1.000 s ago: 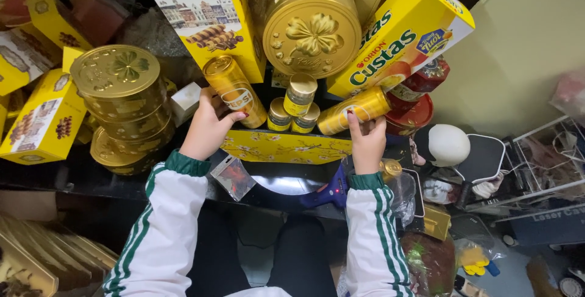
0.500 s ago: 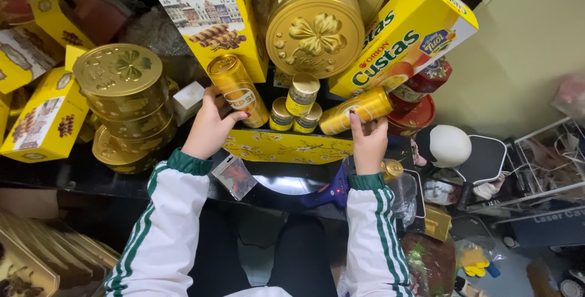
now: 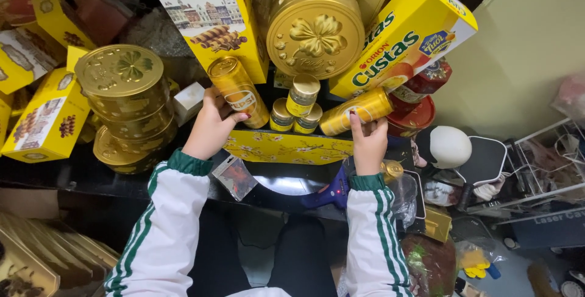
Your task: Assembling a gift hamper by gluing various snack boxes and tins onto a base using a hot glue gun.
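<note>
Nothing has shifted: my left hand [image 3: 210, 127] still grips the left gold can [image 3: 239, 92], my right hand [image 3: 367, 144] the right gold can [image 3: 356, 111] (both slanting inward toward the small jars [image 3: 297, 107]).

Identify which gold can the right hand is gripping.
The right hand grips the gold can lying tilted below the yellow cake box; the other tilted can is in the left hand.
</note>
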